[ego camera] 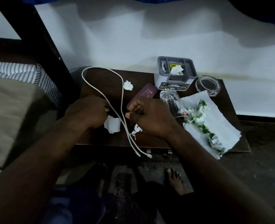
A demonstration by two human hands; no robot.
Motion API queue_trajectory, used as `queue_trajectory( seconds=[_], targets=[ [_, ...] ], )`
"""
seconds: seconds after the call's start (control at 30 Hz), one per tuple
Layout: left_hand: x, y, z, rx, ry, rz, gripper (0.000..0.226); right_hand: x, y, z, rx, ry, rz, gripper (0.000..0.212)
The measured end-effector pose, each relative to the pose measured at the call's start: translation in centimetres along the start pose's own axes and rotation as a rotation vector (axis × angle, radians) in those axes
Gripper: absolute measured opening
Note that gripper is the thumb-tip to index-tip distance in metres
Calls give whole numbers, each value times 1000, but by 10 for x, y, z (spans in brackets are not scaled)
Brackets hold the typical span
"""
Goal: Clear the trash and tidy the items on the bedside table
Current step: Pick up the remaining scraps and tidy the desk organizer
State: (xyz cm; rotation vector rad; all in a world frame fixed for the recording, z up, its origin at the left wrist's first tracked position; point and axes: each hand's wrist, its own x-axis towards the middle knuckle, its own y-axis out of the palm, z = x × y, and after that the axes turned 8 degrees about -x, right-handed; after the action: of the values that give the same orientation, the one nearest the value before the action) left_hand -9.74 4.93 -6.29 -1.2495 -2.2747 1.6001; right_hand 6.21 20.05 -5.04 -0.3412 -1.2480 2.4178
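Observation:
A white cable (121,88) loops across the dark bedside table (143,139), and its two plug ends hang over the front edge. My left hand (88,110) is curled on one strand of the cable, with a bit of white paper at its fingers. My right hand (151,117) pinches the other strand near the table's middle. A crumpled tissue (128,85) lies by the loop. Torn paper scraps (112,125) lie between my hands. A sheet of paper with green and white wrapper trash (214,126) sits on the right.
A purple case (141,94) lies behind my right hand. An overturned glass (170,99) lies beside it. A grey organiser box (176,70) holding tissue stands at the back, and a glass ashtray (208,85) at the right. A bed (12,102) is on the left.

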Motion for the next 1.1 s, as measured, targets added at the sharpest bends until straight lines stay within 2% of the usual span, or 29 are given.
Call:
queue_trajectory(
  seconds=[0.2, 0.3, 0.37, 0.47, 0.6, 0.67, 0.8, 0.87, 0.97, 1.1],
  targets=[
    [2, 6, -3, 81, -34, -101, 28, -2, -3, -7, 20, -14, -4, 14],
    [1, -2, -9, 57, -32, -226, 22, -2, -5, -10, 14, -20, -15, 12],
    [-1, -7, -15, -11, -11, -356, 13, -3, -7, -11, 12, -15, -19, 13],
    [-9, -9, -25, -175, 35, -455, 15, -4, -9, -12, 14, -18, -24, 16],
    [-11, -6, -35, -262, 100, -380, 23, -4, -10, -11, 10, -18, -21, 17],
    [-10, -6, -37, -215, 105, -338, 12, -3, -9, -12, 9, -15, -18, 17],
    [-11, -9, -37, -205, 57, -206, 48, -3, -7, -12, -11, -20, -21, 17],
    [-12, -10, -35, -174, 60, -161, 41, -3, -7, -11, -17, -17, -11, 17],
    [-14, -10, -31, -17, 67, -132, 14, -2, -7, -11, -30, -10, -1, 18],
    [-12, -5, -25, 92, 11, 29, 22, -1, -6, -10, -33, -3, 17, 19]
  ],
)
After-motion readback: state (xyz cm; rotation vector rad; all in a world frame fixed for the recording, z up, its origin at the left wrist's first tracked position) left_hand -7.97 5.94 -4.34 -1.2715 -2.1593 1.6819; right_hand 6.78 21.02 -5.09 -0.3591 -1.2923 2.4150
